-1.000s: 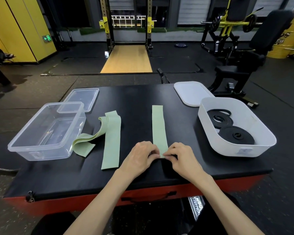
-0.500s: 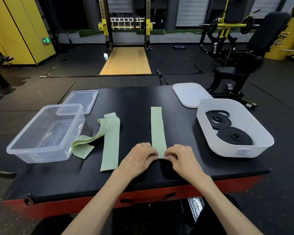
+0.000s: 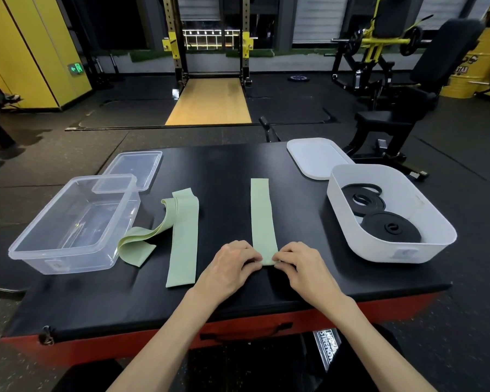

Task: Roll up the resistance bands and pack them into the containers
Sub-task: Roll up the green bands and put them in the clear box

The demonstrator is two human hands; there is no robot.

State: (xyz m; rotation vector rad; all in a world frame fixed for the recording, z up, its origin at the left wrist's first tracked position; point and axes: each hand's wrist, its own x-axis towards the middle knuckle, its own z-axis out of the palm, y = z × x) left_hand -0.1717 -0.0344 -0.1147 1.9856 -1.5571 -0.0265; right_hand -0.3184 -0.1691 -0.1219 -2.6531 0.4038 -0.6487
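Gym floor and racks lie behind; the black padded table [image 3: 238, 162] is your work surface. The flat green band [image 3: 262, 216] lies near its middle, long axis running straight away from you, far end stopping short of the table's far edge. Your left hand [image 3: 229, 265] and right hand [image 3: 304, 267] meet at its near end, one at each corner and equally close. The fingers of both are curled and pinch that end, which appears turned up into a first small fold. The unrolled length therefore lies directly ahead of your fingertips, so the roll should travel forward along the band; dark tabletop shows on both sides of it. To the left lie the loose green bands [image 3: 183, 241], one draped against the clear container [image 3: 40, 251], in which nothing shows. Nearer your right hand, the white container [image 3: 393, 251] holds black rolled bands [image 3: 391, 227]. Judging by colour, the green roll probably belongs in the clear one.
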